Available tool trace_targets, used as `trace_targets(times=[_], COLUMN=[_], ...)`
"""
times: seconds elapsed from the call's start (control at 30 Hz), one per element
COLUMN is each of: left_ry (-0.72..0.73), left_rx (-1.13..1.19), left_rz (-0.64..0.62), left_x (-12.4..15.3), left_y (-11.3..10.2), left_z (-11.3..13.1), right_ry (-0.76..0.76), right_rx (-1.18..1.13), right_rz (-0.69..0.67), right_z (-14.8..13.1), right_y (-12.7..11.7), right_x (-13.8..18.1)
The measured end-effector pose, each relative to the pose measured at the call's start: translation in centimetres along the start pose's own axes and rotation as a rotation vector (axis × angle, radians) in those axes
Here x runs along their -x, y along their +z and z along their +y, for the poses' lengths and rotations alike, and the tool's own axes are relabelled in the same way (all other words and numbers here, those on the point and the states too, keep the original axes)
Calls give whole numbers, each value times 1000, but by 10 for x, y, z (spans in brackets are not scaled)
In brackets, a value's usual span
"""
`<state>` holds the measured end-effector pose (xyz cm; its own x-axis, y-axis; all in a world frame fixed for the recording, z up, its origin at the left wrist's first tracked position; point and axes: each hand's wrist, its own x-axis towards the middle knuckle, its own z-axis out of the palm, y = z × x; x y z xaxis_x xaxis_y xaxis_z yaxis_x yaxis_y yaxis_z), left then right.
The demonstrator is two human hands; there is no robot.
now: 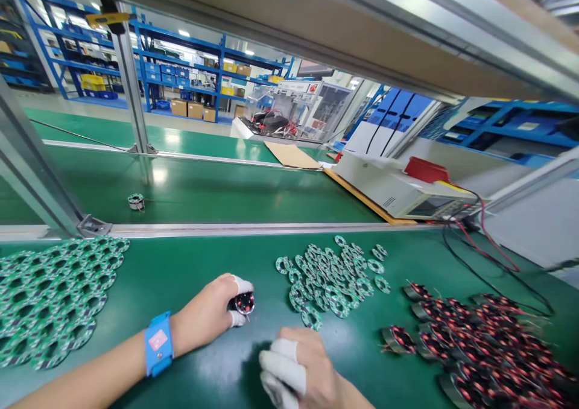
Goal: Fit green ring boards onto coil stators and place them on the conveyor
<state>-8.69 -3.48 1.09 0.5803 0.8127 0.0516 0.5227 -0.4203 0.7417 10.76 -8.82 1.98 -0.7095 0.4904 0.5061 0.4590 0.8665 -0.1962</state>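
My left hand point(212, 308), with white finger cots and a blue wrist strap point(158, 344), grips a small motor stator point(245, 303) with dark core and copper windings. Its thumb and fingers close round the sides, and the wound face shows. To the right, nearer to me, is my right hand point(301, 370), also in white cots. Its fingers curl inward, and whatever they hold, if anything, is hidden. Beyond it lies a loose heap of green ring-shaped circuit boards point(332, 273). More wound stators point(488, 342) are crowded together at the right, with one stator point(398, 339) slightly apart.
Rows of green ring boards point(49, 294) cover the bench's left end. A single stator with a board point(136, 202) stands beyond the metal rail point(244, 229). At the back right is a grey instrument point(393, 186) with red and black cables point(493, 252). A shelf point(316, 29) hangs overhead.
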Motion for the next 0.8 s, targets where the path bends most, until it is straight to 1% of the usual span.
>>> trace_targets(times=[0.03, 0.07, 0.1, 0.13, 0.2, 0.23, 0.3, 0.37, 0.4, 0.57, 0.63, 0.8], left_ry=[-8, -13, -15, -15, -14, -13, -6, 8, 16, 52, 102, 273], left_rx=[-11, -21, -29, -34, -39, -43, -58, -91, -112, -255, -339, -574], left_rz=[-1, -2, -3, 1, 26, 43, 77, 107, 118, 119, 117, 114], left_x=[0, 0, 0, 0, 0, 1, 2, 3, 4, 7, 8, 9], left_y=[0, 0, 0, 0, 2, 3, 5, 7, 8, 12, 13, 10], left_z=[0, 0, 0, 0, 0, 1, 2, 3, 4, 5, 7, 14], right_ry=[55, 151, 289, 448, 742, 855, 1027, 1152, 1187, 1226, 1252, 1307], right_rx=[-24, -48, -74, -114, -279, -403, -662, -832, -875, -953, -977, -1137], right_rz=[68, 122, 144, 124, -17, -105, -237, -274, -266, -175, -159, -86], right_z=[0, 1, 3, 6, 15, 19, 26, 29, 29, 23, 23, 25], right_y=[-1, -2, -2, -1, 2, 5, 11, 17, 20, 22, 19, 13], right_x=[1, 0, -3, -6, -16, -22, -29, -32, -33, -33, -33, -30])
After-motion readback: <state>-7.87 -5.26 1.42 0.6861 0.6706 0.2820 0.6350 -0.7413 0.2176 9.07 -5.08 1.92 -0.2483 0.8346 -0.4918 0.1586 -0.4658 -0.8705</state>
